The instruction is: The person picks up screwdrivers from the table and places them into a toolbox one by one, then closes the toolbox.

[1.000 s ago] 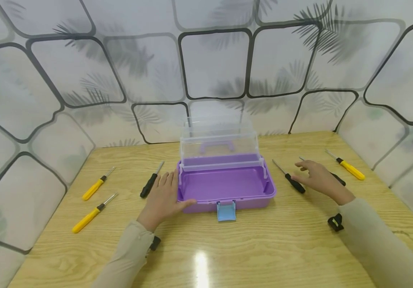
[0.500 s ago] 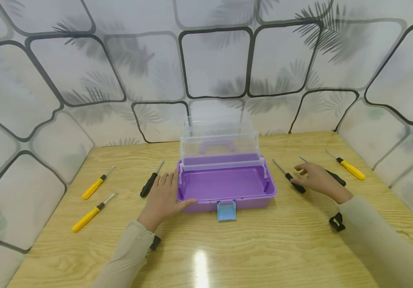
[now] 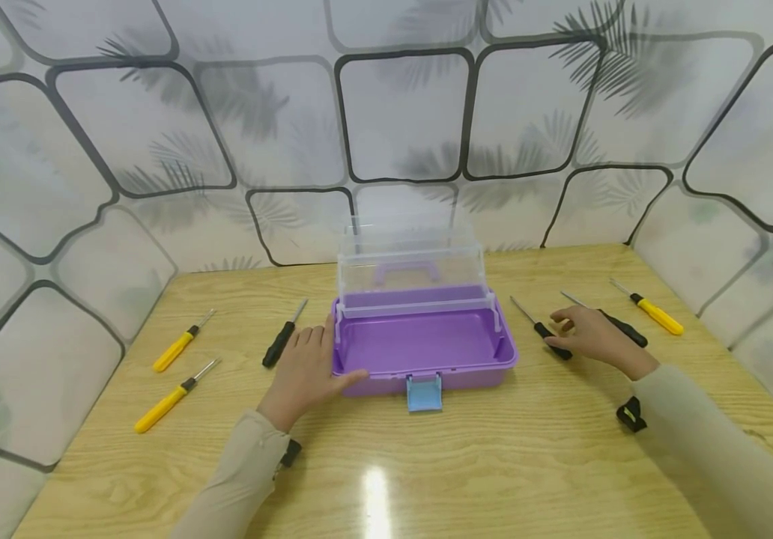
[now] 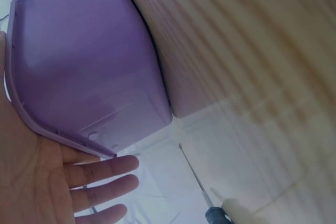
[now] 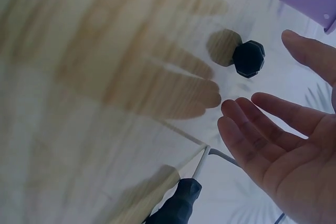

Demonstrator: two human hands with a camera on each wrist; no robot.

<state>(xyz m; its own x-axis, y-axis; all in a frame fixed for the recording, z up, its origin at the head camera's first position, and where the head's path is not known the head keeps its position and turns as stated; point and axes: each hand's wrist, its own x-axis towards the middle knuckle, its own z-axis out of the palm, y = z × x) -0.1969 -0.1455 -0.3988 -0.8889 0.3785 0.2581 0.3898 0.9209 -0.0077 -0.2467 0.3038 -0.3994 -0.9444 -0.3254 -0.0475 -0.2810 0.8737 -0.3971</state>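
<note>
A purple toolbox [image 3: 386, 384] stands on the table with its clear lid [image 3: 413, 258] raised and its blue latch [image 3: 424, 394] hanging down. My left hand [image 3: 302, 370] rests on the box's left end, fingers extended; the left wrist view shows the palm against the purple rim [image 4: 58, 139]. To the box's right, my right hand [image 3: 592, 335] hovers by a black-handled screwdriver [image 3: 543, 331]. In the right wrist view its fingers are loosely bent and apart from that handle [image 5: 248, 59]. Partly behind this hand lies a second black screwdriver [image 3: 622, 328].
Left of the box lie another black screwdriver [image 3: 282, 342] and two yellow screwdrivers, one farther back [image 3: 176, 350] and one nearer [image 3: 165, 406]. A third yellow screwdriver [image 3: 658, 314] lies at far right. A patterned wall [image 3: 400, 120] borders the wooden table [image 3: 494, 464].
My right hand has lowered slightly toward the nearer black screwdriver, its fingers bending a little more. The left hand has kept its place on the box.
</note>
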